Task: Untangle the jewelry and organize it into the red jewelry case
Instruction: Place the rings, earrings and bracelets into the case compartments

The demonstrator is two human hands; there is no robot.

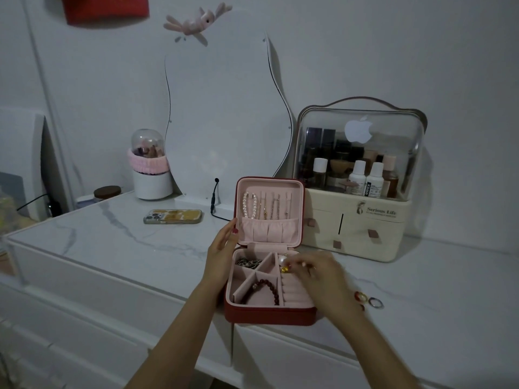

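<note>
Red jewelry case open: pearl bracelet in lid, bead bracelet in tray. Left hand flat on case side; right hand pinches gold piece over tray.

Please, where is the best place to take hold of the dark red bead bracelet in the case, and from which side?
Probably from straight above, pinching the bead arc of the dark red bead bracelet nearest the ring rolls: it lies flat in a walled compartment of the red jewelry case, so sideways approaches are blocked.
</note>
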